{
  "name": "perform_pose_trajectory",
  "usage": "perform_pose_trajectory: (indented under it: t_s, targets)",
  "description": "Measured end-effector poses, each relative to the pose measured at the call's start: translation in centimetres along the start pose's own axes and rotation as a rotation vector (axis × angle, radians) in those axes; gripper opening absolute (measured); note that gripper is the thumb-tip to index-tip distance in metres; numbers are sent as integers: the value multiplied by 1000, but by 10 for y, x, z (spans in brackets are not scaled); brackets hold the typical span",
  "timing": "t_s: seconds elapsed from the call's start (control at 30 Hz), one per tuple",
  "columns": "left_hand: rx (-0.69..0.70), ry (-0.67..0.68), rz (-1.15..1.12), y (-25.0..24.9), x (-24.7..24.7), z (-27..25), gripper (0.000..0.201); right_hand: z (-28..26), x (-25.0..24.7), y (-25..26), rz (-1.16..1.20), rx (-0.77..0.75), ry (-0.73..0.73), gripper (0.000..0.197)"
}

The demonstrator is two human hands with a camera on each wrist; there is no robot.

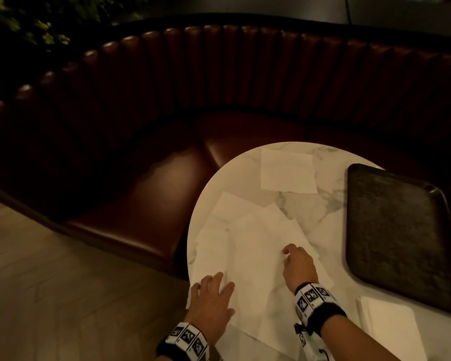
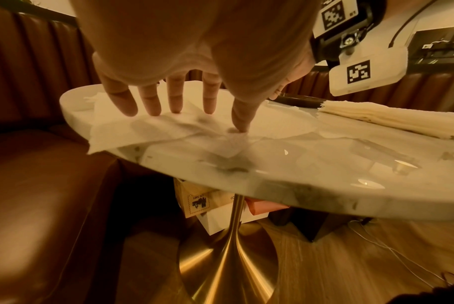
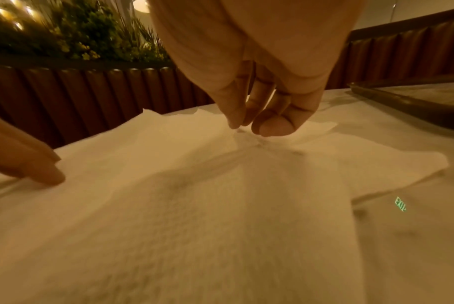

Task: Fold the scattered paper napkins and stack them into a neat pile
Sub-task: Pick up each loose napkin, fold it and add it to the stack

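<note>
- Head view: nearest the camera are two wrist bands with black and white squares, one on each arm.
- The left hand (image 1: 211,295) lies at 7 o'clock on the round white tabletop (image 1: 328,201). Its fingers are spread and almost straight, pressing flat on the near edge of the loose napkins (image 1: 248,243).
- The right hand (image 1: 298,264) is in the middle of the loose napkins. Its fingers are bent down onto the top sheet.
- One flat napkin (image 1: 288,170) lies alone at 12 o'clock on the tabletop.
- A folded pile (image 1: 391,324) of napkins sits at 5 o'clock.
- A dark tray (image 1: 399,235) sits at 3 o'clock, just past the folded pile.
- A brown padded bench (image 1: 146,178) curves around the far side.
- Left wrist view: the left hand (image 2: 184,67) is nearest, fingers straight and spread, tips touching a sheet that hangs over the tabletop edge. It grips nothing.
- The folded pile (image 2: 386,115) is at 2 o'clock.
- A gold table leg (image 2: 233,246) stands below, with boxes (image 2: 199,203) behind it.
- Right wrist view: the right hand (image 3: 259,102) is nearest. Its thumb and fingertips come together on a raised crease of the top napkin (image 3: 194,185), pinching it.
- Green plants (image 3: 77,35) sit at 10 o'clock, behind the bench.
</note>
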State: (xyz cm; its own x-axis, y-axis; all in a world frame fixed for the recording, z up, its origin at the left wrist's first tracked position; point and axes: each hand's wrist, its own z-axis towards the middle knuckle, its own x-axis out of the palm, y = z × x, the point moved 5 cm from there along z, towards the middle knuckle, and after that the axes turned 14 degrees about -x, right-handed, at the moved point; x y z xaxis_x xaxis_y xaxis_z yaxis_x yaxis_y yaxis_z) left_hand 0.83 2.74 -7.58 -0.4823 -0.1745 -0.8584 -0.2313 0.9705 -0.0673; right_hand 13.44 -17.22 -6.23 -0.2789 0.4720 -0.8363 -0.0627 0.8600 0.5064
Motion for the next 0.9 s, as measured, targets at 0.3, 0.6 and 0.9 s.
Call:
perform_pose_trajectory:
  t_s: [0.3,0.6,0.9]
  targets:
    - [-9,77,52,-5,-7,8,60,5,2,-2,4,-6,66,28]
    - [-1,-3,59,-6,-13,7,52,-1,1,-3,-15,-65,-18,16]
    - [13,-46,71,-11,-18,5,49,2,-9,-11,32,25,-11,14]
